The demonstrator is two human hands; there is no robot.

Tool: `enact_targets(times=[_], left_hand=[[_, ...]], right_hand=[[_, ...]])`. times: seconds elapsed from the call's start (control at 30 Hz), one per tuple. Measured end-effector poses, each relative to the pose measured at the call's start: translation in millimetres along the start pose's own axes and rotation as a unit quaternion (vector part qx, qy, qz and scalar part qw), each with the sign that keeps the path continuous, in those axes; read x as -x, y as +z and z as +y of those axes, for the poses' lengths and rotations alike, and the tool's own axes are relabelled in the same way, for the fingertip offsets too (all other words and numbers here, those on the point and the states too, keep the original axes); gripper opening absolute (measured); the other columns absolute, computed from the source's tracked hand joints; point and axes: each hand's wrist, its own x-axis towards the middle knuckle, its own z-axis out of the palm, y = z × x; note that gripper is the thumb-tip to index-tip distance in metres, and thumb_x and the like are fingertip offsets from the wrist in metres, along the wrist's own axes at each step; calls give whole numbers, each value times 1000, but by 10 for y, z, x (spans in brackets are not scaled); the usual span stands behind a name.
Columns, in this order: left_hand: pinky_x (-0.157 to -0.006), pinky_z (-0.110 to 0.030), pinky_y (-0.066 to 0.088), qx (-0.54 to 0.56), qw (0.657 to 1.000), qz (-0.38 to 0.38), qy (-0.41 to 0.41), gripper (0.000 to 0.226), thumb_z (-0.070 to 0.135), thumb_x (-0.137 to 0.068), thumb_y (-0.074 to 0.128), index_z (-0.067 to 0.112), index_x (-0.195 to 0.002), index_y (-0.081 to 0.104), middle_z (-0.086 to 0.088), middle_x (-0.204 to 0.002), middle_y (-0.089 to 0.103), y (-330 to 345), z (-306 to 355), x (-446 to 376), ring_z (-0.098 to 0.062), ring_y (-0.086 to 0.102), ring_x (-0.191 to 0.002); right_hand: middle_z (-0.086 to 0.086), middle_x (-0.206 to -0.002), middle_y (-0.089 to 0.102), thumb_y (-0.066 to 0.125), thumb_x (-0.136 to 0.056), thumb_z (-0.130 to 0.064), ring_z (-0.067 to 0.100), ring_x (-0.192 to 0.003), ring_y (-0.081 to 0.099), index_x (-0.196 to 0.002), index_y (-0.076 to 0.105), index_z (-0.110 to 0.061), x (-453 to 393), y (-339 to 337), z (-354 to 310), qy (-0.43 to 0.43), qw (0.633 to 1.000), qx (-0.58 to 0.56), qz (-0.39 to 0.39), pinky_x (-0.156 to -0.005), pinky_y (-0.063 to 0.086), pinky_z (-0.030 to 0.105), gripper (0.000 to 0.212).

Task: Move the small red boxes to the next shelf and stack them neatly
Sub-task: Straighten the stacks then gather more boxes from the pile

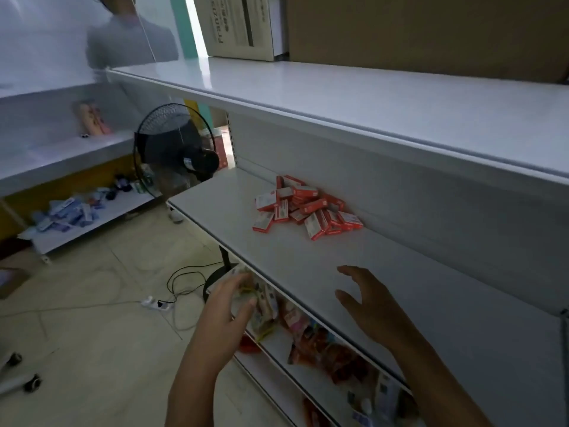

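Nothing of the task looks done yet: the red boxes (303, 208) lie in a loose heap on the middle shelf (385, 282), pushed up against its back panel, and none is stacked or shifted to another shelf. The whole pile is left to carry over and square up. The boxes point every way (some flat, some on edge, a few tilted against their neighbours), so there is no common long axis; the heap as a whole runs along the back panel. Both hands are well short of it. The right hand (368, 298) hovers over the bare shelf, fingers spread and relaxed, holding nothing. The left hand (224, 306) hangs by the shelf's front edge, fingers loosely extended, also empty.
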Motion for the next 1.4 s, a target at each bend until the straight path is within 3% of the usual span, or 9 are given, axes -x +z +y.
enact_targets(times=[0.2, 0.3, 0.4, 0.53, 0.63, 0.87, 1.07, 1.23, 1.4], left_hand=[[-80, 2, 35, 31, 998, -53, -27, 49, 23, -93, 56, 16, -139, 40, 3, -134, 43, 96, -524, -1149, 4, 47, -98], [-102, -36, 42, 37, 990, -86, -108, 65, 31, -88, 62, 16, -144, 32, -9, -140, 45, 204, -728, -1762, -21, 48, -122], [-102, -44, 40, -22, 986, -113, -124, 75, 43, -81, 67, 13, -141, 33, -13, -137, 49, 317, -870, -2223, -32, 49, -122], [-94, -43, 40, -123, 986, -106, -39, 71, 53, -78, 65, 15, -133, 42, -8, -128, 50, 443, -850, -2396, -31, 45, -118], [-92, -43, 37, -140, 984, -109, -5, 59, 39, -82, 63, 17, -133, 42, -8, -128, 47, 461, -884, -2393, -30, 44, -117], [-99, -37, 26, -95, 947, -283, 119, 56, 14, -83, 54, 36, -133, 41, 8, -136, 43, 287, -1090, -2381, -20, 33, -125], [-99, -35, 35, -84, 950, -272, 130, 57, 26, -83, 67, 23, -135, 45, -3, -132, 48, 167, -1118, -2455, -26, 40, -121], [-83, -23, 38, -7, 949, -292, 115, 38, 28, -87, 65, 24, -124, 57, 3, -116, 57, 139, -1033, -2453, -11, 51, -99], [-85, -23, 41, 71, 941, -309, 122, 34, 37, -88, 61, 25, -120, 62, 8, -113, 62, 185, -913, -2508, -8, 58, -103]], right_hand=[[-2, -135, 48, 63, -88, -25, 14, -122, 46, -139, 36, -23, -769, 354, -147, 63, 993, 15, 100, -99, 40, 31, 58], [1, -134, 50, 64, -87, -30, 21, -118, 50, -140, 36, -21, -1124, 500, -272, 116, 978, 49, 168, -97, 44, 37, 60], [0, -139, 45, 61, -87, -36, 26, -117, 52, -136, 39, -26, -1367, 616, -421, 150, 954, 142, 217, -92, 47, 42, 56], [-1, -129, 54, 61, -86, -38, 25, -112, 56, -122, 52, -27, -1591, 734, -508, 217, 926, 154, 269, -85, 44, 36, 38], [1, -118, 59, 62, -85, -29, 25, -104, 58, -117, 56, -24, -1615, 821, -505, 223, 918, 138, 298, -80, 46, 35, 33], [4, -112, 55, 62, -83, -11, 24, -101, 56, -110, 64, -18, -1135, 906, -368, 148, 924, 189, 299, -85, 49, 35, 28], [-3, -138, 44, 64, -86, -27, 18, -125, 40, -137, 43, -23, -999, 858, -423, 181, 949, 106, 237, -101, 31, 27, 54], [4, -119, 60, 65, -86, -27, 24, -106, 55, -123, 58, -15, -1063, 869, -447, 182, 940, 140, 253, -90, 42, 31, 40], [0, -110, 63, 66, -86, -30, 13, -96, 58, -119, 62, -16, -826, 787, -422, 238, 906, 57, 346, -81, 42, 20, 36]])
